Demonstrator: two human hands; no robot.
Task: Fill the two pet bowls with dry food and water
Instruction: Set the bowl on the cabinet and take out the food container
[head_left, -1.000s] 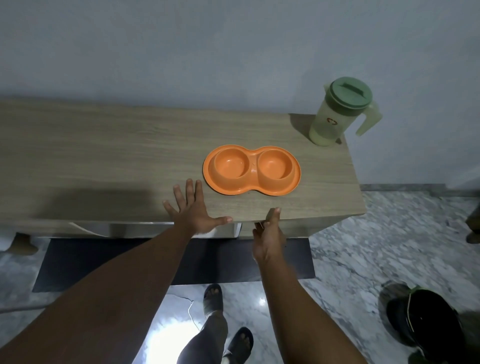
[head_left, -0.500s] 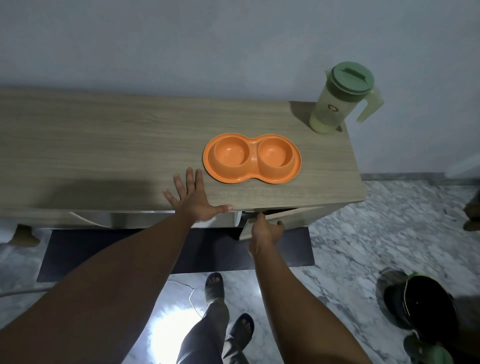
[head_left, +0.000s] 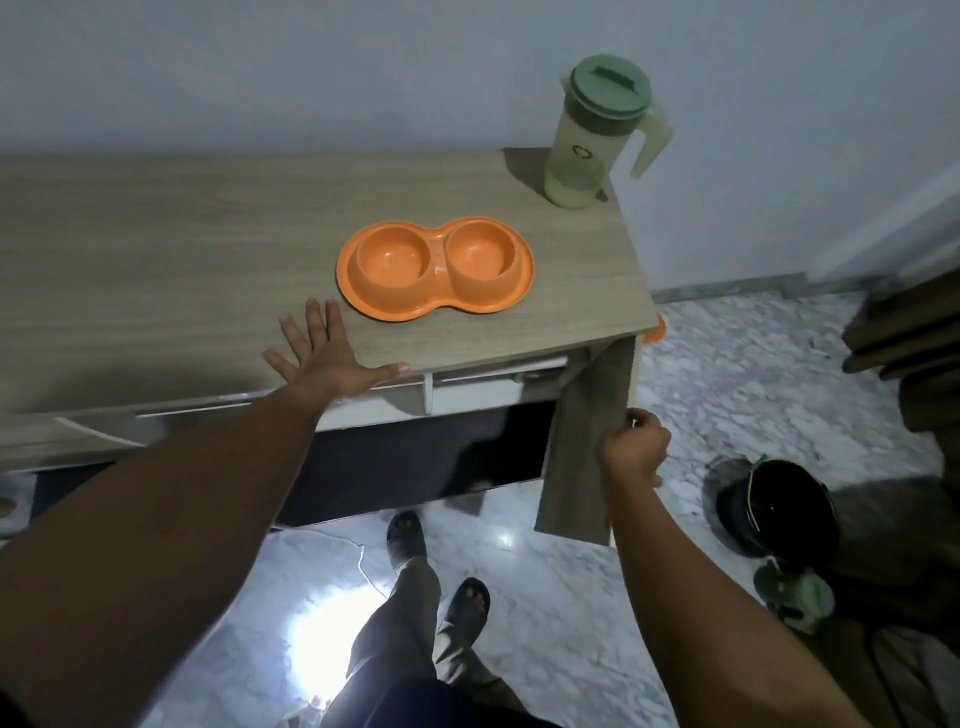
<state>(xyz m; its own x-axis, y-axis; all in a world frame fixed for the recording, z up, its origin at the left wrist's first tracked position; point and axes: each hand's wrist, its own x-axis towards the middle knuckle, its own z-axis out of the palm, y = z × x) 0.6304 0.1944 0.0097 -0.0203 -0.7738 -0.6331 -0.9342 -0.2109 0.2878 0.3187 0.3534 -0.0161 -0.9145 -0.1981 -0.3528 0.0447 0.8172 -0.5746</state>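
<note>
Orange double pet bowl (head_left: 435, 268) sitting flat on the wooden worktop (head_left: 171, 244), toward its right end, both wells showing bare orange plastic, nothing in either. Pale green lidded pitcher (head_left: 597, 130) standing upright at the worktop's far right corner against the wall, well apart from the bowl, handle pointing right; whether it is holding water, cannot tell. Left hand (head_left: 327, 358) lying palm down on the worktop's front edge, just beside the bowl's left lobe but not touching it, fingers spread wide, thumb stretching right along the edge, grip holding nothing. Right hand (head_left: 631, 449) curling around the free edge of the cabinet door (head_left: 587, 441), grip closed on that edge, the door standing swung out to the right under the worktop's right end. Dark cabinet interior (head_left: 431, 452) lying open behind it, contents not readable. White marble floor (head_left: 727, 374) below, the person's sandalled feet (head_left: 441, 566) standing on it; a dark bucket (head_left: 776, 506) sitting on the floor at right.
</note>
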